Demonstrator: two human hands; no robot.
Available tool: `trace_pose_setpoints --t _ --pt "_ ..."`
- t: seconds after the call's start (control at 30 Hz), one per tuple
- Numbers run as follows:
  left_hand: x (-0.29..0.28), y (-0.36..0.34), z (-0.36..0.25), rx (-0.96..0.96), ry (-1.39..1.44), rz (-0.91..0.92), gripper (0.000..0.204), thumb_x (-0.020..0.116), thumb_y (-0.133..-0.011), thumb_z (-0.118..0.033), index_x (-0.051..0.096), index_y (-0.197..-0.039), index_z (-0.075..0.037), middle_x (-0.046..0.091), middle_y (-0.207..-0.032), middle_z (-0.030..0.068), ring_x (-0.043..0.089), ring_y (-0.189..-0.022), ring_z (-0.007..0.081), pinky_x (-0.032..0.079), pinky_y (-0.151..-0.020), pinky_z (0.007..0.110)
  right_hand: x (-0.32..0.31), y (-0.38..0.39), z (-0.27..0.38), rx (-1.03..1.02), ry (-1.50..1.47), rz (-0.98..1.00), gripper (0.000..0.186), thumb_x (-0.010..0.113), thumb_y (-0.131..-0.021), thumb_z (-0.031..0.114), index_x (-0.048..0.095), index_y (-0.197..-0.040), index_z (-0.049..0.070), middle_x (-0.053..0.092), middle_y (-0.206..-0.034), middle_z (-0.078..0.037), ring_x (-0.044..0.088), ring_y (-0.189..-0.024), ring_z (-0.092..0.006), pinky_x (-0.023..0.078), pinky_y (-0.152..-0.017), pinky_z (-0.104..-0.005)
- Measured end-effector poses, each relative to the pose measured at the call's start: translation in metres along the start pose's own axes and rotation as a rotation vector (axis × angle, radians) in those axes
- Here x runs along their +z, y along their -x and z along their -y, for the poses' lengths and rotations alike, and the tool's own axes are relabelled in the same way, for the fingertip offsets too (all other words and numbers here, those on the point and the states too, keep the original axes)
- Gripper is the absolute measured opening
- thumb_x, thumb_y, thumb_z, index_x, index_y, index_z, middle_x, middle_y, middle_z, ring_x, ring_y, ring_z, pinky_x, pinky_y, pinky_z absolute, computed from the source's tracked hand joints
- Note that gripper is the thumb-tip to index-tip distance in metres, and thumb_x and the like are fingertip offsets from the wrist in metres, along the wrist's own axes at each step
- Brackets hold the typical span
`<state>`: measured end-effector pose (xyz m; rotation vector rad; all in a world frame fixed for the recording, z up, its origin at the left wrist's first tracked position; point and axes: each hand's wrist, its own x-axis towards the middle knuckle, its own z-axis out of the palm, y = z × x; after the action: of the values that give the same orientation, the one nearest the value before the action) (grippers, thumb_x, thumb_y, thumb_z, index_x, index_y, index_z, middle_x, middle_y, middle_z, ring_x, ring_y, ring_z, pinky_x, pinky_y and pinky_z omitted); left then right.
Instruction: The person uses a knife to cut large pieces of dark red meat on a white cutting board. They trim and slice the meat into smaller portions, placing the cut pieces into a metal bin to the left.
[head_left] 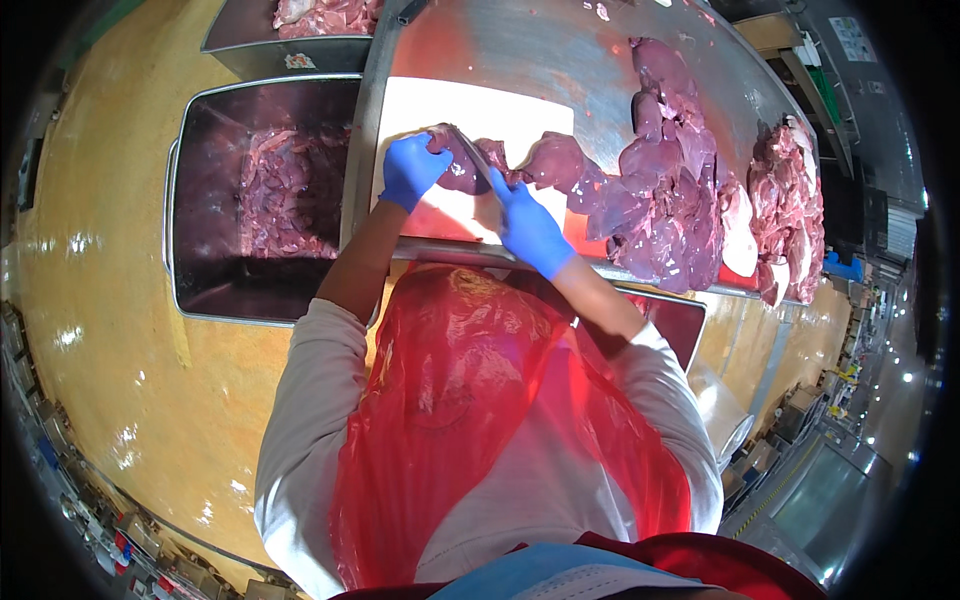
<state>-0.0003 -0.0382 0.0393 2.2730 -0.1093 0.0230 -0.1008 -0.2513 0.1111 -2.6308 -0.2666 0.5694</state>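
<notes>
On a white cutting board (430,100) lies a dark red piece of liver (462,172). My left hand (413,170), in a blue glove, is closed on its left edge. My right hand (532,228), gloved in blue too, grips a knife (472,150) whose blade slants up and left across the liver. The handle is mostly hidden in the fingers. Another liver piece (553,160) rests just right of the blade, partly on the board. Beyond it, a large pile of livers (665,190) covers the metal table toward the right.
Left of the table stands a deep metal bin (190,200) holding dark trimmings (285,195). Behind it, another metal bin (240,52) contains paler meat. Pinkish meat pieces (785,210) are heaped at the table's right end. The table's raised metal edge (480,252) runs in front of me.
</notes>
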Motion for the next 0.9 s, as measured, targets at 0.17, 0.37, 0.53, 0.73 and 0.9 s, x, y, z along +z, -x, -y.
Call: trace_pose_setpoints --t 0.17,0.37,0.53,0.73,0.9 --pt "0.029 -0.011 0.028 0.167 -0.225 -0.07 0.027 0.073 -0.079 -0.027 0.074 -0.09 -0.002 0.072 -0.084 0.0178 0.07 -0.075 0.0328 0.057 -0.072 0.041 0.017 -0.086 0.025 -0.02 0.096 -0.076 0.078 0.062 -0.088 0.014 0.026 -0.157 0.007 0.053 -0.128 -0.033 0.063 -0.105 -0.0493 0.054 -0.087 -0.0519" --pt "0.024 -0.005 0.029 -0.073 0.058 -0.084 0.03 0.074 -0.077 -0.036 0.077 -0.087 -0.008 0.074 -0.082 0.0156 0.072 -0.075 0.0319 0.058 -0.072 0.04 0.016 -0.01 0.006 -0.029 0.012 0.012 0.072 0.057 -0.096 0.023 0.024 -0.158 0.007 0.051 -0.133 -0.032 0.063 -0.11 -0.0473 0.055 -0.089 -0.051" --pt "-0.066 0.007 0.016 -0.159 0.558 -0.185 0.034 0.073 -0.078 -0.035 0.076 -0.097 -0.008 0.074 -0.093 0.0126 0.071 -0.085 0.0297 0.055 -0.08 0.041 0.016 0.135 -0.083 -0.065 0.053 0.06 0.079 0.058 -0.093 0.016 0.019 -0.161 0.021 0.054 -0.133 -0.027 0.064 -0.108 -0.0447 0.056 -0.088 -0.0504" --pt "-0.028 0.001 -0.009 0.43 -0.032 -0.205 0.044 0.069 -0.071 -0.021 0.067 -0.114 -0.009 0.067 -0.11 0.0126 0.061 -0.106 0.0348 0.041 -0.101 0.048 0.023 0.183 -0.125 0.023 -0.191 -0.389 0.079 0.056 -0.083 -0.009 0.036 -0.157 0.01 0.056 -0.101 -0.021 0.06 -0.086 -0.0347 0.052 -0.083 -0.041" --pt "0.049 0.0 -0.045 1.018 -0.357 0.289 0.033 0.068 -0.07 -0.016 0.067 -0.103 -0.011 0.064 -0.104 0.0073 0.058 -0.108 0.0321 0.042 -0.095 0.052 0.015 0.165 -0.126 0.238 -0.391 -0.532 0.075 0.056 -0.086 -0.007 0.037 -0.156 0.01 0.058 -0.104 -0.022 0.062 -0.094 -0.0385 0.051 -0.085 -0.0431"
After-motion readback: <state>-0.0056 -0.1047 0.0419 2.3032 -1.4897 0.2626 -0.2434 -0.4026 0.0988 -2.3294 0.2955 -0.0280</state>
